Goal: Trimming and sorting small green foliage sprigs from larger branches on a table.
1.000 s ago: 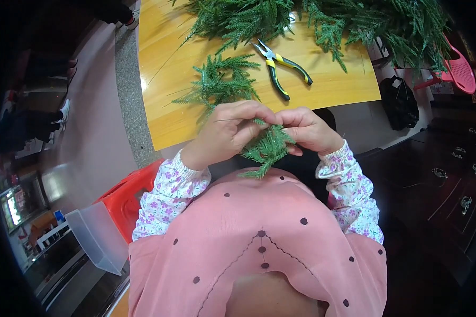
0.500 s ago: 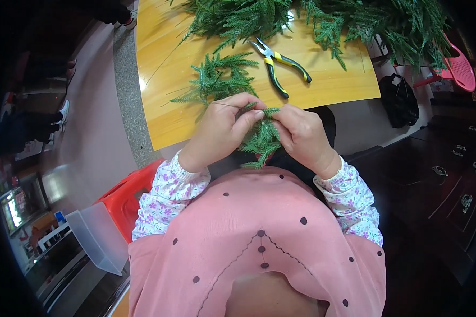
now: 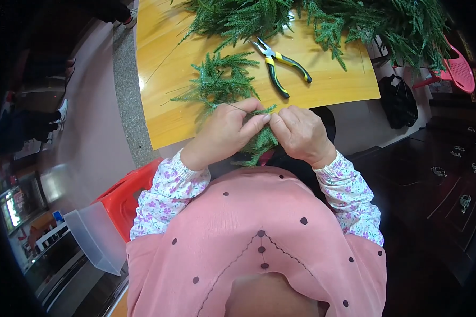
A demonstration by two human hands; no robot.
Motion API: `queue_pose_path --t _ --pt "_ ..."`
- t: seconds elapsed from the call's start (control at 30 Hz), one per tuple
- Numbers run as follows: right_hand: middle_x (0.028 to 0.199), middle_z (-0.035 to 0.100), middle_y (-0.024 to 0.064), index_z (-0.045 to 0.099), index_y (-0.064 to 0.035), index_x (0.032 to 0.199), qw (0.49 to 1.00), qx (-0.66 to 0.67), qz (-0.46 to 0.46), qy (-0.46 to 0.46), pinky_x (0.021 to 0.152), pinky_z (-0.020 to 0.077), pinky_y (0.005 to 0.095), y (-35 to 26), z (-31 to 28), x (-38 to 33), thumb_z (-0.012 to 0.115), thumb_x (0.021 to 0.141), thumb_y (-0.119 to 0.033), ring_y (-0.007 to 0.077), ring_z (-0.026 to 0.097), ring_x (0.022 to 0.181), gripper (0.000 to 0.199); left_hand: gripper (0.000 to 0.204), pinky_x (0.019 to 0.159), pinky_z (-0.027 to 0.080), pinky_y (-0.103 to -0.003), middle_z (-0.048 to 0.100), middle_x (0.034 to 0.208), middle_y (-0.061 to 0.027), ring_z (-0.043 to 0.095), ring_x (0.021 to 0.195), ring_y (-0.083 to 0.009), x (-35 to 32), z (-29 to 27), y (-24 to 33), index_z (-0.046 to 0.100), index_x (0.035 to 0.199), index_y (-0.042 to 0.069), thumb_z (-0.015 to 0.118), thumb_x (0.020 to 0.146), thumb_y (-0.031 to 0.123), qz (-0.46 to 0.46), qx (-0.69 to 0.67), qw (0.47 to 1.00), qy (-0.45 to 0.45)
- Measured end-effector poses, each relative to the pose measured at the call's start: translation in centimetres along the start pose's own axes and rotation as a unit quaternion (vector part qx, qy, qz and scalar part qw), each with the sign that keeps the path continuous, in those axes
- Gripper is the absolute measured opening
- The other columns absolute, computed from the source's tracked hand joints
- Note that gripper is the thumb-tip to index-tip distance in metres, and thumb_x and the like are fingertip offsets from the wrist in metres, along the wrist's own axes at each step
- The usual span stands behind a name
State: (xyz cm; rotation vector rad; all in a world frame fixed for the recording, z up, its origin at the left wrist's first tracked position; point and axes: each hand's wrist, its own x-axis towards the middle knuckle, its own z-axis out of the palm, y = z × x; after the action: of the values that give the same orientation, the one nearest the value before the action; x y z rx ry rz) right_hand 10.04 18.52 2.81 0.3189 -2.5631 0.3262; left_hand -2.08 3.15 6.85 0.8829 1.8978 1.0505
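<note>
Both hands meet at the near edge of the table, fingers closed around a green artificial pine sprig (image 3: pixel 263 142). My left hand (image 3: pixel 228 127) pinches its stem between thumb and forefinger, and my right hand (image 3: pixel 300 133) grips close beside it. Needled tips stick up between the hands and hang below them. Beyond my left hand lies a bunch of pine foliage (image 3: pixel 225 79); whether it joins the held sprig is hidden by my fingers. Pliers (image 3: pixel 277 63) with black and yellow handles lie on the table, jaws pointing away, apart from my hands.
A large heap of artificial pine branches (image 3: pixel 322 21) covers the far side of the yellow wooden table (image 3: pixel 333 87). To the left stand a red stool (image 3: pixel 124 198) and a clear plastic bin (image 3: pixel 95 238). A black bag (image 3: pixel 399 103) and pink chair (image 3: pixel 460 71) are at right.
My right hand has turned slightly and its fingers have curled in more around the stem. The hanging part of the sprig has shifted a little; the pliers stay put.
</note>
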Motion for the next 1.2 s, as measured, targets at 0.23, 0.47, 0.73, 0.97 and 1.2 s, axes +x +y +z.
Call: queue_pose_path --t 0.23,0.47,0.73,0.97,1.2 --pt "0.063 0.043 0.0044 0.054 -0.0039 0.082 1.000 -0.003 -0.015 0.014 0.046 0.0397 0.0314 0.5 -0.7 0.6 0.060 0.075 -0.008 0.0201 0.048 0.052 0.011 0.030 0.053 0.034 -0.030 0.040 0.065 -0.0070 0.040 0.061 -0.0119 0.5 0.7 -0.7 0.053 0.078 -0.003 0.052 0.096 0.021 0.102 0.044 0.993 0.046" --pt "0.060 0.042 0.0018 0.054 -0.0049 0.077 0.950 0.254 0.151 0.100 0.046 0.0344 0.0300 -1.0 0.1 0.6 0.055 0.088 -0.014 0.0151 0.044 0.050 0.014 0.027 0.052 0.039 -0.037 0.050 0.066 -0.0165 0.046 0.055 -0.0320 0.4 3.2 -0.9 0.052 0.078 -0.002 0.057 0.091 0.020 0.156 -0.046 0.973 0.162" --pt "0.063 0.045 -0.0022 0.054 -0.0035 0.072 0.522 0.740 0.423 0.026 0.056 0.0322 0.0235 -2.4 1.0 0.2 0.040 0.100 -0.030 0.0077 0.043 0.061 0.041 0.019 0.050 0.039 -0.031 0.050 0.064 -0.0113 0.047 0.053 -0.0239 0.5 2.4 -2.9 0.054 0.078 0.001 0.066 0.085 0.014 0.344 0.134 0.904 0.216" --pt "0.065 0.049 0.0019 0.056 -0.0015 0.076 0.657 0.633 0.408 0.011 0.057 0.0351 0.0248 -2.4 0.3 0.8 0.049 0.096 -0.024 0.0117 0.046 0.060 0.030 0.019 0.050 0.040 -0.030 0.050 0.064 -0.0108 0.049 0.054 -0.0188 0.9 2.7 -3.2 0.056 0.077 0.000 0.070 0.080 0.013 0.151 -0.045 0.968 0.196" --pt "0.071 0.051 0.0134 0.056 0.0001 0.084 0.942 0.191 0.270 0.056 0.052 0.0429 0.0369 -3.0 -0.2 0.8 0.064 0.075 0.000 0.0292 0.054 0.059 0.012 0.014 0.053 0.043 -0.029 0.054 0.069 -0.0093 0.053 0.058 -0.0187 1.2 3.1 -2.3 0.058 0.078 0.001 0.070 0.077 0.008 0.191 0.018 0.945 0.265"
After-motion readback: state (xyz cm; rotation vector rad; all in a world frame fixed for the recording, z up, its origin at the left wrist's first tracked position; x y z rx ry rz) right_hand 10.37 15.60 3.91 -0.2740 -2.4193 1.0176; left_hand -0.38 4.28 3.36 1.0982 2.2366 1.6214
